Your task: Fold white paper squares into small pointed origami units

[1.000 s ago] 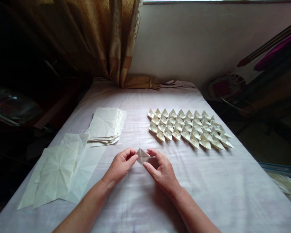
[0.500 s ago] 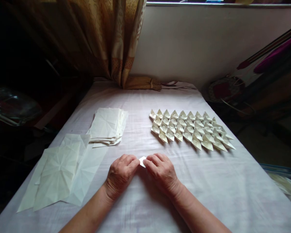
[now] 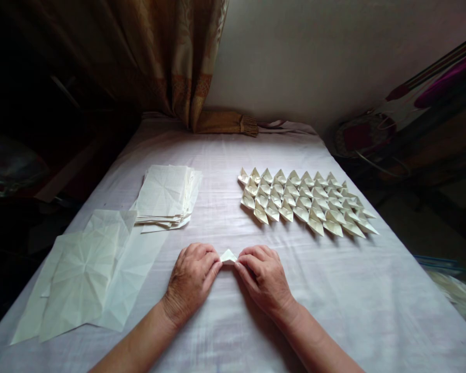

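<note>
My left hand (image 3: 192, 277) and my right hand (image 3: 264, 277) rest knuckles-up on the white cloth of the table (image 3: 334, 290), fingers curled. Between their fingertips they pinch a small folded white paper piece (image 3: 228, 256), of which only a little peak shows. Beyond my right hand lies a neat array of several finished folded paper pieces (image 3: 305, 202) in overlapping rows. Beyond my left hand sits a stack of creased white paper squares (image 3: 166, 196).
Larger unfolded creased sheets (image 3: 85, 272) lie at the table's left edge. A brown curtain (image 3: 178, 57) hangs at the back, its hem on the table. Dark clutter lies to the left; bags and a plastic packet (image 3: 450, 285) are on the right.
Both hands lowered the paper piece from a raised, open diamond shape down onto the cloth and closed over it, pressing it flatter. The view tilted slightly.
</note>
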The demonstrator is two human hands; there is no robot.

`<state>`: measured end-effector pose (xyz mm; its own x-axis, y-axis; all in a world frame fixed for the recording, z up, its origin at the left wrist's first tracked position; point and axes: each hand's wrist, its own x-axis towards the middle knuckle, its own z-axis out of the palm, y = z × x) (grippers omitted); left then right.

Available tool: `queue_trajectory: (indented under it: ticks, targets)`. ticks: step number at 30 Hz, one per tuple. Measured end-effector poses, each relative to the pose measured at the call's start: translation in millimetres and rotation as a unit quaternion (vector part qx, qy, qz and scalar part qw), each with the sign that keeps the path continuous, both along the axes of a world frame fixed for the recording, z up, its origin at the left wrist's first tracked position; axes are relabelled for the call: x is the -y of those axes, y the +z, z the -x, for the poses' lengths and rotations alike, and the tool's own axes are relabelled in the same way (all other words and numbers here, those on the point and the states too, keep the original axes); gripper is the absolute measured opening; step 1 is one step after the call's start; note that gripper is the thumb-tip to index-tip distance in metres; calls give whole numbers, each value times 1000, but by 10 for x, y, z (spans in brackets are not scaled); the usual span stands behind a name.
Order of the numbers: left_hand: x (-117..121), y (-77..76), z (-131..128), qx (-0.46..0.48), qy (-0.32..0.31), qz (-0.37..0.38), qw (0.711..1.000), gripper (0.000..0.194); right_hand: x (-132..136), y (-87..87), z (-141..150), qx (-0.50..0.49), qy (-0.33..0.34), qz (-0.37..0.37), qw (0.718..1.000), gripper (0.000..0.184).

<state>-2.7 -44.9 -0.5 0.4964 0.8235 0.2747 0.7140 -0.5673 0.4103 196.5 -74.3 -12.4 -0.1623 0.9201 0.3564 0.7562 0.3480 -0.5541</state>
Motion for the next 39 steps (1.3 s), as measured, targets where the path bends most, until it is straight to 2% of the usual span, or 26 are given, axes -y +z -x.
queue_trajectory:
  ticks: [6,13,21,28,39]
  targets:
    - [-36,-6,-78,-6,31,35,999,14,6,16,112,14,-79,39,996,17]
    - [-55,0,-144,-24,57,35,997,14,-1,12,138,36,-114,46,992,16]
    - [-54,-18,-164,-31,71,47,996,14,3,14,143,29,-121,41,991,17]
    - [-58,-17,-175,-40,81,55,994,13,9,19,166,5,-138,63,988,7]
    - [-62,-11,-183,-51,79,40,995,14,-24,20,170,-6,-119,58,991,3]
